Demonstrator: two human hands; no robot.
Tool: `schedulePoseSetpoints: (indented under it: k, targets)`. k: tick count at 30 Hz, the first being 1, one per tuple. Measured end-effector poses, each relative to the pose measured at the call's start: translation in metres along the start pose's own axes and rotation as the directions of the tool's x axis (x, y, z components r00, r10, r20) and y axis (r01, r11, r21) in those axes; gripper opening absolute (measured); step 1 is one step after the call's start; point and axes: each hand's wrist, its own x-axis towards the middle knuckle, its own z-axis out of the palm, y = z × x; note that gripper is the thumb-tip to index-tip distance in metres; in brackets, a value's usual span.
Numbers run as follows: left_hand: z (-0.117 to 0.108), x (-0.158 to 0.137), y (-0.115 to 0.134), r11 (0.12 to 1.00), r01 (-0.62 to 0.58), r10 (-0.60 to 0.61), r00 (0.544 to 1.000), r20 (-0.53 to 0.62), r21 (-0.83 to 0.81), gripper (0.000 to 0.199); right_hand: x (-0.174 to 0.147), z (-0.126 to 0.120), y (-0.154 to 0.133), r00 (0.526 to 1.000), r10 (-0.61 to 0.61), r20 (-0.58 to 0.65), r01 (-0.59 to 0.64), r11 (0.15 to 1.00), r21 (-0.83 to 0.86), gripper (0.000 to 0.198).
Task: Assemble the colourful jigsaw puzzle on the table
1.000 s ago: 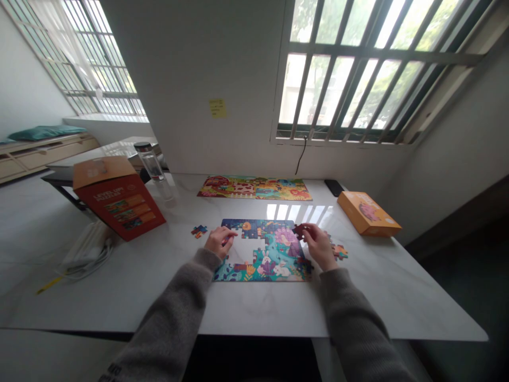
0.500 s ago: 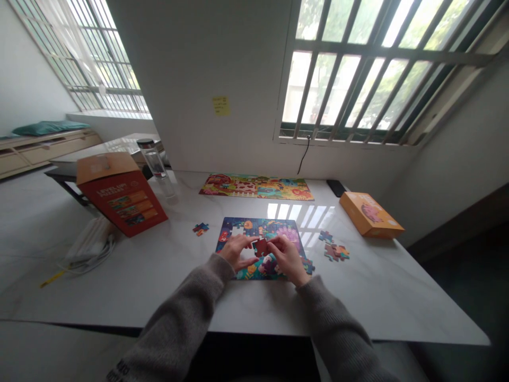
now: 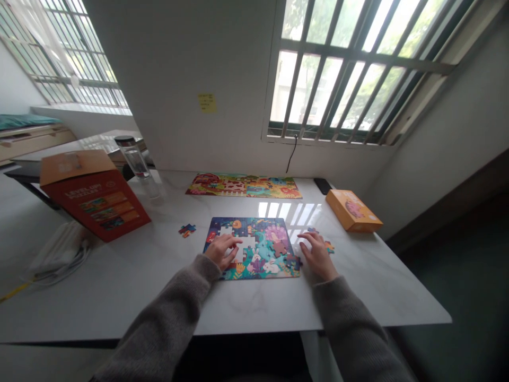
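Note:
A jigsaw puzzle (image 3: 274, 269) with colourful animals lies partly assembled on the table, white gaps showing in its left and middle areas. My left hand (image 3: 221, 251) rests over its left side, fingers apart and holding nothing. On the right part of the puzzle, a reddish-brown puzzle piece (image 3: 279, 248) sits on top of the picture. My right hand (image 3: 319, 257) is off the right edge with its fingers stretched out, over or beside loose puzzle pieces (image 3: 330, 246) that it partly hides. Dark joined pieces (image 3: 294, 262) stick out at the puzzle's right edge.
Small loose pieces (image 3: 186, 229) lie left of the puzzle. A long finished puzzle (image 3: 244, 186) lies along the wall. An orange box (image 3: 353, 211) and a black phone (image 3: 322, 185) are at right; a red box (image 3: 101, 199), glass bottle (image 3: 135, 158) and white cable (image 3: 81, 257) at left.
The reddish-brown piece, held between both hands before, now lies on the puzzle's right part. My right hand has moved right towards the loose pieces; my left has drawn slightly back. The view has shifted.

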Motion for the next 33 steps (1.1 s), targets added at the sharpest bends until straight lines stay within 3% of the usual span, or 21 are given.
schedulePoseSetpoints:
  k: [6, 10, 13, 15, 17, 19, 22, 29, 33]
  targets:
    - [0.0, 0.0, -0.001, 1.0, -0.001, 0.001, 1.0, 0.014, 0.002, 0.023, -0.019, -0.029, 0.056, 0.972, 0.226, -0.071, -0.236, 0.947, -0.216, 0.036]
    - [0.0, 0.0, 0.0, 1.0, 0.002, -0.002, 1.0, 0.014, 0.001, 0.022, -0.027, -0.037, 0.071, 0.954, 0.301, -0.001, -0.289, 0.914, -0.285, 0.042]
    - [0.0, 0.0, 0.0, 1.0, -0.003, 0.003, 1.0, 0.005, -0.01, 0.022, -0.027, -0.04, 0.07, 0.952, 0.301, -0.047, -0.304, 0.922, -0.242, 0.048]
    - [0.0, 0.0, -0.001, 1.0, -0.006, 0.006, 1.0, 0.003, -0.015, 0.022, -0.025, -0.042, 0.064, 0.949, 0.299, -0.095, -0.309, 0.945, -0.11, 0.049]
    - [0.0, 0.0, -0.002, 1.0, -0.007, 0.007, 1.0, 0.008, -0.015, 0.022, -0.021, -0.043, 0.053, 0.939, 0.324, -0.116, -0.317, 0.945, 0.077, 0.046]
    - [0.0, 0.0, -0.002, 1.0, -0.003, 0.003, 1.0, 0.011, -0.011, 0.022, -0.017, -0.042, 0.035, 0.919, 0.384, -0.09, -0.341, 0.888, 0.308, 0.045]
    - [0.0, 0.001, -0.001, 1.0, 0.007, -0.006, 1.0, 0.016, -0.02, 0.022, -0.01, -0.029, -0.004, 0.895, 0.447, 0.012, -0.349, 0.68, 0.645, 0.048]
    - [-0.002, 0.002, 0.003, 0.993, 0.056, -0.053, 0.998, 0.034, -0.106, 0.021, 0.01, 0.028, -0.101, 0.94, 0.276, 0.201, -0.334, 0.622, 0.708, 0.043]
    - [-0.004, 0.002, 0.004, 0.981, 0.117, -0.111, 0.993, 0.044, -0.157, 0.047, 0.022, 0.053, -0.133, 0.948, 0.194, 0.253, -0.317, 0.498, 0.807, 0.039]
